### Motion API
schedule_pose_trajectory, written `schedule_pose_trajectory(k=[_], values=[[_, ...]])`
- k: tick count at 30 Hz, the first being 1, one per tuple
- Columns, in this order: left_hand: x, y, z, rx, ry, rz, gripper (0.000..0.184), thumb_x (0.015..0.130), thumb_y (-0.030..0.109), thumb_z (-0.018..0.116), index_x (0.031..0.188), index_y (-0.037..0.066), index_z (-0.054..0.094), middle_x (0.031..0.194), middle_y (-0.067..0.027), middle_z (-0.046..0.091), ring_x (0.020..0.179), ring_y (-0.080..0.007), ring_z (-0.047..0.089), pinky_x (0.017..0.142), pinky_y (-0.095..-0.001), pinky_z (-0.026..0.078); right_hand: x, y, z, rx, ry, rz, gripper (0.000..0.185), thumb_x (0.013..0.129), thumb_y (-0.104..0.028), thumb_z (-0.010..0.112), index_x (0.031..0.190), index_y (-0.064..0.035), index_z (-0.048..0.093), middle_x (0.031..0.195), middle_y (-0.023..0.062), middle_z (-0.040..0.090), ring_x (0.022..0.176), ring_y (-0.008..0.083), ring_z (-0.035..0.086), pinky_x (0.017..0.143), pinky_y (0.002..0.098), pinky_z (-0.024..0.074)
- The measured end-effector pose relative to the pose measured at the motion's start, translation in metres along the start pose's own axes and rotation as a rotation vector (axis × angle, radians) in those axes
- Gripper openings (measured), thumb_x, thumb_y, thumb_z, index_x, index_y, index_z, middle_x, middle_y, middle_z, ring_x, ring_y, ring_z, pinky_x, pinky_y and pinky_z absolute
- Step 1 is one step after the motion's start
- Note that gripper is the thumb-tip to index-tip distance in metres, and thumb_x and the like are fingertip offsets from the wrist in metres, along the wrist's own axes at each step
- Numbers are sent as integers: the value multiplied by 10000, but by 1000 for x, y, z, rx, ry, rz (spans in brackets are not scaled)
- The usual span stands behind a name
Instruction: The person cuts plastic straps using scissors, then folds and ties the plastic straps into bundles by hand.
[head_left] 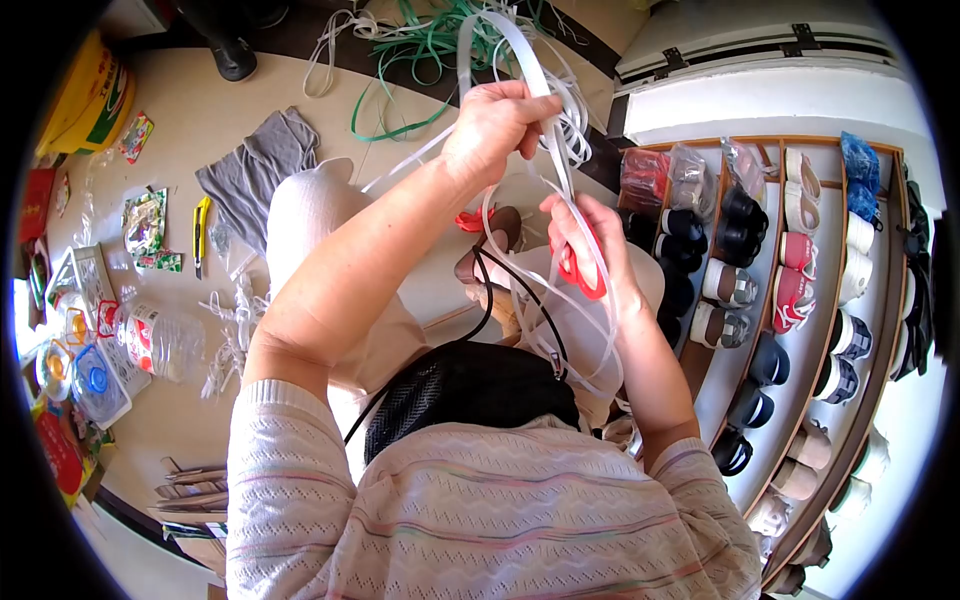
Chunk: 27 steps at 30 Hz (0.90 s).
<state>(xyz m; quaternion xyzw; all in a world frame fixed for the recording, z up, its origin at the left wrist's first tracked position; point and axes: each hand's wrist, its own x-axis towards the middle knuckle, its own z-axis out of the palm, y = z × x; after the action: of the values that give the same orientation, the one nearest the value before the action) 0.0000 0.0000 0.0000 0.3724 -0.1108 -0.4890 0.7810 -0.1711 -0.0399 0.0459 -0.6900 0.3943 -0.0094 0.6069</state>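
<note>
Head view: both hands meet around a white strap [530, 66], upper centre of the frame.
Left hand [497, 130]: thumb and fingers pinched on the strap, just above the middle of the frame.
Right hand [592, 235]: lower and further right, fingers wrapped round the red handle of what look like scissors [592, 291], with the strap passing by its fingertips; the blades cannot be made out.
Strap's long axis: from a loop at the top centre, down through the left grip, then slanting slightly rightward to the right fingertips.
Nearer hand: left to the loop; right to the lower stretch.
Scissors to strap: just beside the lower stretch, below and right of the left pinch.
Thin strands [612, 345]: curving below the right hand; whether they join the strap, I cannot tell.
Green strips [430, 55]: on the floor, top centre, beyond the left hand.
</note>
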Motion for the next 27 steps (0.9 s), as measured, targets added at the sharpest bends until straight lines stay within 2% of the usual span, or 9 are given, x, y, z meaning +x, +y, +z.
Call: schedule_pose_trajectory(k=[2,5,8,14,17,23,26,27], values=[[-4,2,1,23,-8,-49,153,793,143,642,749,-2,618,565,-39,544,402,-93,451,399,-223,354,2,-1,3,52,12,-27,244,891,-273,550,919,-30,549,548,-21,445,421,47,384,374,185,282],[-5,4,2,5,8,-86,152,801,136,628,740,-3,617,569,-49,554,399,-90,448,397,-223,350,-1,0,-1,52,-7,30,235,895,-262,543,911,-27,545,548,-21,443,413,47,375,373,184,282],[5,7,-5,-2,45,-24,157,805,133,621,734,-7,615,581,-66,574,391,-91,444,396,-223,349,-4,5,-4,-24,-12,57,232,897,-258,540,909,-26,543,550,-18,444,412,48,374,379,183,283],[0,-1,1,9,36,-52,153,803,122,626,728,-10,612,553,-51,553,385,-90,436,393,-223,343,0,2,-3,90,-23,-16,221,899,-249,538,909,-28,541,548,-16,440,415,44,373,378,176,285],[-1,1,0,3,6,-35,160,801,124,632,712,-6,609,547,-45,544,385,-89,433,389,-224,337,-1,-2,0,131,-3,19,268,844,-299,624,736,-78,519,532,-48,449,402,17,396,347,162,287],[-2,1,2,18,37,-43,170,789,124,645,683,-3,608,544,-38,539,384,-92,425,387,-223,328,-2,2,-1,125,6,38,287,846,-312,619,722,-81,500,527,-39,441,391,26,387,345,172,284],[-6,-1,7,20,43,-81,160,786,124,641,699,-8,616,540,-37,536,382,-93,421,387,-222,326,2,-4,1,84,33,-32,296,844,-315,622,718,-79,497,520,-38,440,384,29,384,338,174,278],[-6,-1,7,24,41,-80,157,786,124,638,706,-9,618,542,-38,536,382,-93,421,387,-222,327,1,-5,1,66,25,-13,268,860,-303,597,780,-62,513,533,-31,444,399,33,385,351,175,281]])
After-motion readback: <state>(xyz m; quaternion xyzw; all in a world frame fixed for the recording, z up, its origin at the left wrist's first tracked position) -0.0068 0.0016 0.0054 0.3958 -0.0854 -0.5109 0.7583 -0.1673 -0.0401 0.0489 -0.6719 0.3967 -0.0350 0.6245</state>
